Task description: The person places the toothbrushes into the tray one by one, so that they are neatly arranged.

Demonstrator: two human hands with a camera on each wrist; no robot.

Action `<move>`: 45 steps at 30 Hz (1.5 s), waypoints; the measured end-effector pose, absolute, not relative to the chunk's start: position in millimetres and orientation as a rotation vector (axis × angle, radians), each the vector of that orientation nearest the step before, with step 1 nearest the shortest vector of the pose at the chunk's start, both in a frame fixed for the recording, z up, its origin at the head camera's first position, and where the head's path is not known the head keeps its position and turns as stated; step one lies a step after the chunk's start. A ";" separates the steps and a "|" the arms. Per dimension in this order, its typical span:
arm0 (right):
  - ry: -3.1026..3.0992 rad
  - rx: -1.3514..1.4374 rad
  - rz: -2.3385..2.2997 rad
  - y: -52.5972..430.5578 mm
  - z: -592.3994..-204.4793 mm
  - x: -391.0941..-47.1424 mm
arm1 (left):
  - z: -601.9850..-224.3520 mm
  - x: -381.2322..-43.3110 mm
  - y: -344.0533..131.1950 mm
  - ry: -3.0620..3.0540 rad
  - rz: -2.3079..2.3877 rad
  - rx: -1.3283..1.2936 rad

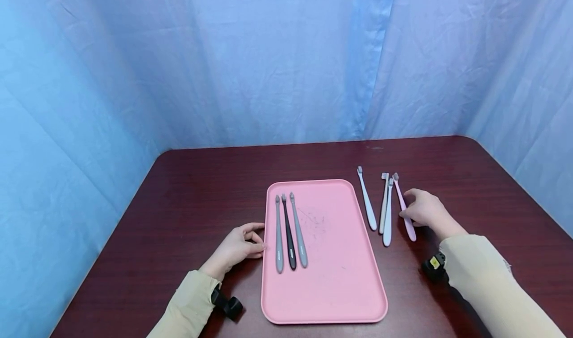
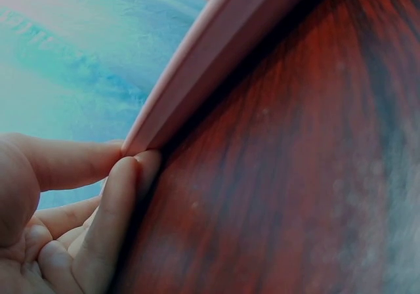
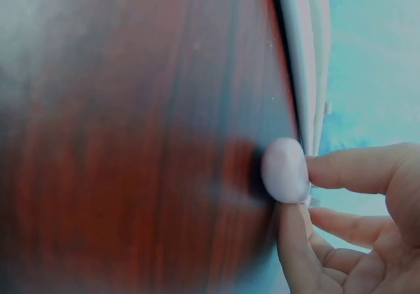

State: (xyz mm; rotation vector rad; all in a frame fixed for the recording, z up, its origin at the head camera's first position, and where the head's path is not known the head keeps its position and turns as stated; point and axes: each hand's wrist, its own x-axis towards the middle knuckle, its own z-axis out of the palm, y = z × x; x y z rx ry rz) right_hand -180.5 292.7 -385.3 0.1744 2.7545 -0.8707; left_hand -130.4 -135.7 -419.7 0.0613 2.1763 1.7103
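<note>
My left hand (image 1: pixel 237 247) pinches the left rim of a pink tray (image 1: pixel 333 283) between thumb and fingers; the left wrist view shows the fingertips at the tray's edge. On the tray lie two grey toothbrushes and a black toothbrush (image 1: pixel 288 231) between them, heads pointing away. Right of the tray, my right hand (image 1: pixel 427 210) grips the handle of a pink toothbrush (image 1: pixel 410 230). In the right wrist view, thumb and fingers pinch that handle, its rounded end (image 3: pixel 285 169) facing the camera.
Three pale toothbrushes lie on the dark wooden table (image 1: pixel 201 194) between the tray and my right hand: one bluish-white (image 1: pixel 367 201) apart, two close together (image 1: pixel 388 218). Blue curtains (image 1: pixel 277 69) hang behind the table and at its sides.
</note>
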 end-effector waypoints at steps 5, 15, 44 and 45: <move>2.748 0.176 -0.863 292.7 -383.7 -181.5 | -420.8 -131.4 -135.7 2.171 1.719 0.065; 2.738 0.196 -0.924 294.5 -385.7 -182.5 | -422.3 -131.8 -136.6 2.173 1.724 0.070; 2.690 0.226 -1.029 299.6 -384.5 -178.8 | -421.1 -129.6 -134.7 2.192 1.710 0.050; 2.684 0.230 -1.033 299.8 -384.6 -178.7 | -421.3 -129.6 -134.5 2.193 1.710 0.050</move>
